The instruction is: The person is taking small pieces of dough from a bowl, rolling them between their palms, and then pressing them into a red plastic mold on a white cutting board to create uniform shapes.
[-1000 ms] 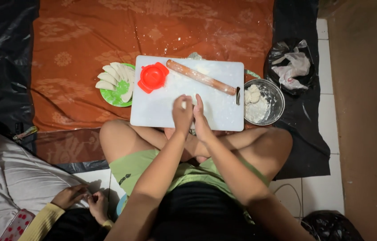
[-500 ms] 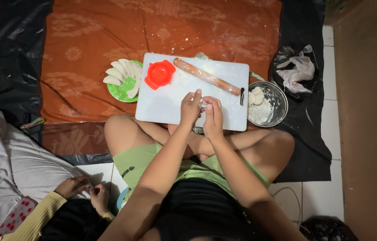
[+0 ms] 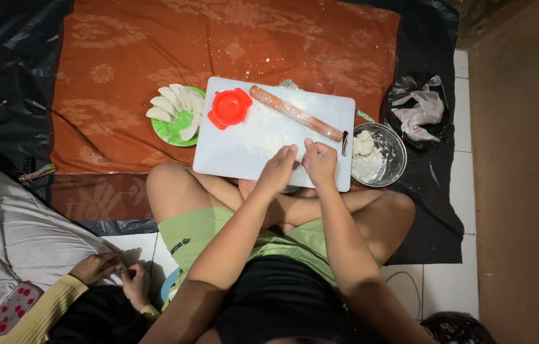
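Both hands are held together over the near edge of the flour-dusted white rectangular cutting board [image 3: 244,143]; the left hand [image 3: 278,171] and right hand [image 3: 320,162] are curled, perhaps around a small piece of dough, though it cannot be made out. On the board, kept within reach, lie a wooden rolling pin [image 3: 295,113] and a red round plastic dumpling press [image 3: 229,107]. A green plate of folded white dumplings [image 3: 174,111] is set left of the board, a metal bowl of dough [image 3: 378,154] right.

White cutting board [image 3: 237,150] — floured, flat on orange cloth
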